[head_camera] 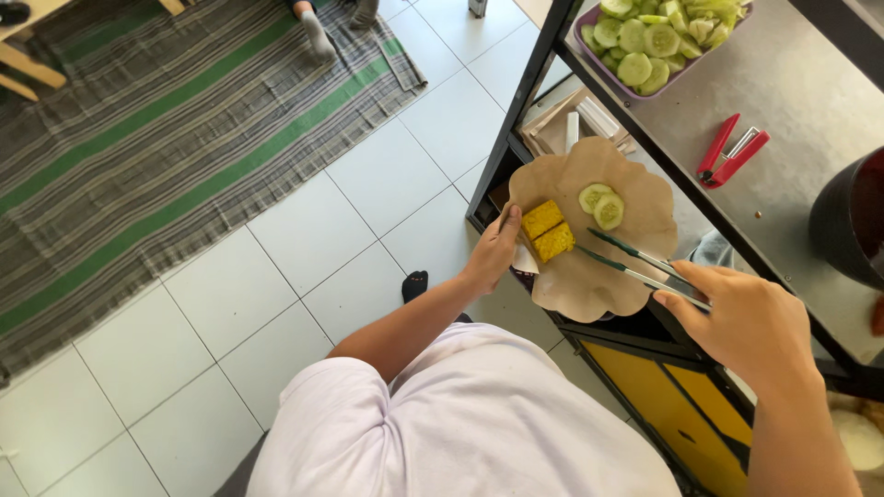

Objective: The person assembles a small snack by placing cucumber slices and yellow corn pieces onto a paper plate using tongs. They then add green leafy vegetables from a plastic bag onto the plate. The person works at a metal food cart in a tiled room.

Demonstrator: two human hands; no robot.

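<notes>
Your metal counter (792,83) carried a purple tray (589,51) of cucumber slices. A red stapler (730,150) and a black pot (847,221) sat there too.

The paper sheet (589,267) is plain brown; on it lie two yellow fried blocks (548,231) and pale green cucumber slices (601,204). The bowl (635,92) is purple, the stapler (730,152) red, the rug (166,147) grey-checked with green stripes.
</notes>
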